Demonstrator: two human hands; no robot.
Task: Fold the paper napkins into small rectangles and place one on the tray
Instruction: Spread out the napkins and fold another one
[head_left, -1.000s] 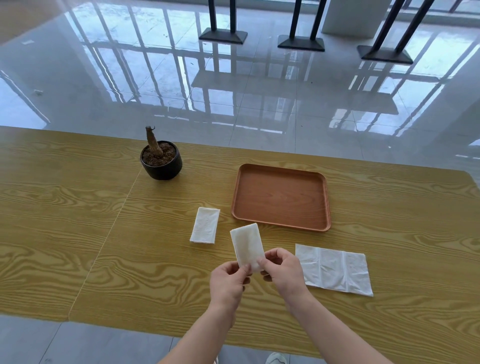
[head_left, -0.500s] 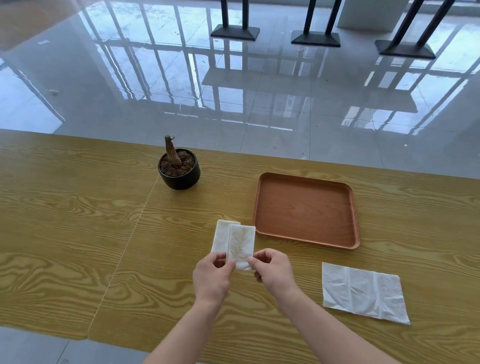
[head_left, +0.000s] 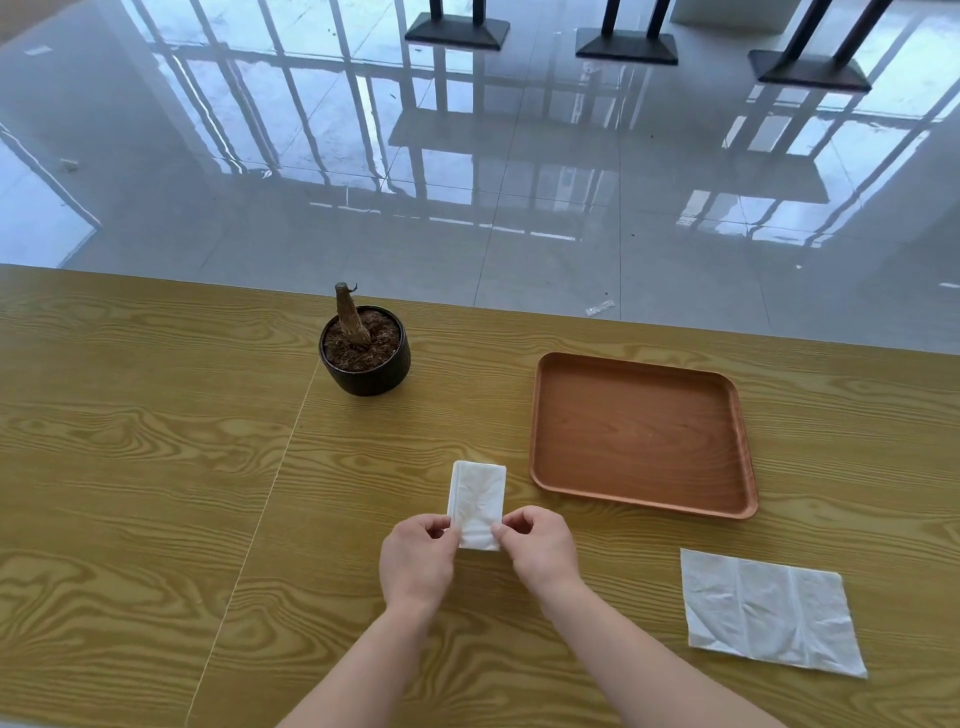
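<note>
While both hands pinch the folded napkin (head_left: 477, 501) — left hand (head_left: 417, 558), right hand (head_left: 540, 551) — wooden tray (head_left: 642, 435) w/ nothing on it sits nearby.

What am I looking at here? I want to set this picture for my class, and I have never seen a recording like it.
No machine here: a person wears a camera on the head, looking down at their own bare hands. The left hand and right hand pinch the near end of a folded napkin between them. On the wooden table lie an empty brown tray, a larger, partly unfolded napkin near the right arm, and a small black plant pot. Beyond the table is a shiny tiled floor.
</note>
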